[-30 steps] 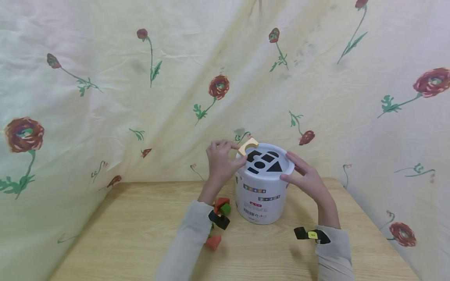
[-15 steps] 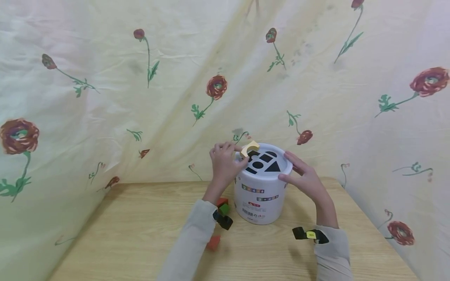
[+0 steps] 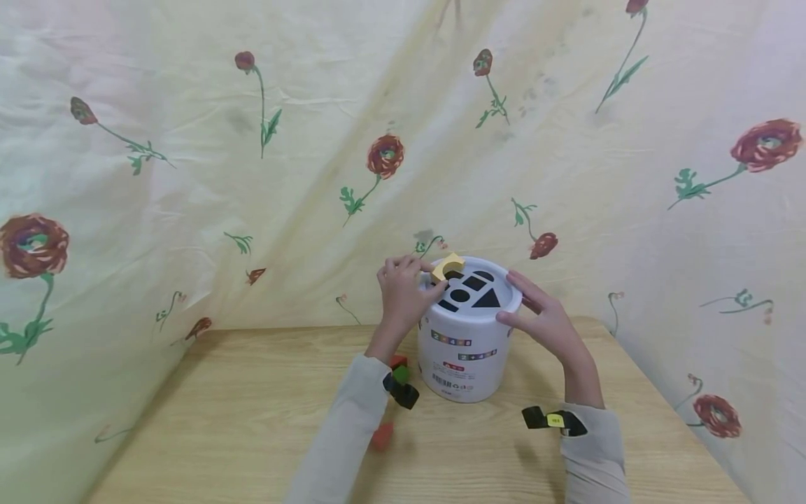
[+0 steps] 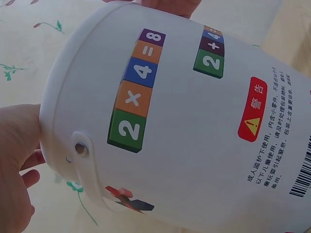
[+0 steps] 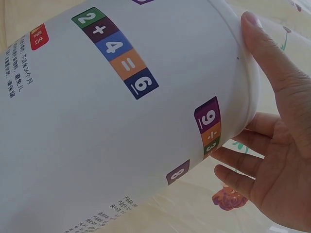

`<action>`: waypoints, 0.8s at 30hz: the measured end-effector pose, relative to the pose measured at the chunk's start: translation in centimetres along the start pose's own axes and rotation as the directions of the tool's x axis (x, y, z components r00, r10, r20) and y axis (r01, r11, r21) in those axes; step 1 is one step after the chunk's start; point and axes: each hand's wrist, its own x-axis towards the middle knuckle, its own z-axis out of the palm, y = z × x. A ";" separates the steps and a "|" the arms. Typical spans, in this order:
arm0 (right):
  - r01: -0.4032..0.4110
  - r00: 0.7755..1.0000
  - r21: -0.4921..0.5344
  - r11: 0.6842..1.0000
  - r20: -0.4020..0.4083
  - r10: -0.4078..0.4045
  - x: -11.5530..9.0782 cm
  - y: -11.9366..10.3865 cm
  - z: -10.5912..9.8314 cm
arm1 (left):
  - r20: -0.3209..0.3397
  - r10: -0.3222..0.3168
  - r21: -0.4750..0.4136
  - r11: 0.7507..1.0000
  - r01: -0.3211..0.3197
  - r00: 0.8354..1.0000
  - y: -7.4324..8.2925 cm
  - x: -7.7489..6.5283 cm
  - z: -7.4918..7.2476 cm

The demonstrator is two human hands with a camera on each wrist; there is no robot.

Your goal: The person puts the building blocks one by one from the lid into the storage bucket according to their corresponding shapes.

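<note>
A white bucket [image 3: 469, 364] stands upright on the table, its lid [image 3: 497, 280] cut with several black-looking shaped holes. My left hand [image 3: 403, 292] pinches a yellow arch-shaped block [image 3: 448, 266] between thumb and fingers, at the lid's left side. The block covers part of a hole there; whether it touches the lid I cannot tell. At the bucket's right, my right hand [image 3: 546, 320] grips the rim, thumb in front and fingers round the side. The right wrist view shows that thumb [image 5: 265, 46] against the rim. The block is out of sight in the left wrist view.
Red and green blocks [image 3: 401, 374] lie left of the bucket, partly hidden by the left wrist. Another red block [image 3: 381, 437] lies closer, behind the left sleeve. A flowered cloth [image 3: 302, 210] hangs behind the wooden table [image 3: 252, 406].
My left hand has moved slightly right, bringing the yellow block lower over the lid. The right hand keeps its hold on the rim. The head view has shifted a little.
</note>
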 end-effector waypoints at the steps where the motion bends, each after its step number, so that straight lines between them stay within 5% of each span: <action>1: -0.001 1.000 0.002 1.000 0.001 0.001 0.0 -0.1 0.0 | 0.007 -0.001 0.004 1.000 0.001 1.000 0.0 0.0 0.0; 24: 0.010 1.000 0.007 1.000 0.001 -0.010 -0.3 -0.4 0.0 | 0.058 -0.029 0.048 0.998 0.026 0.998 0.3 0.2 -0.1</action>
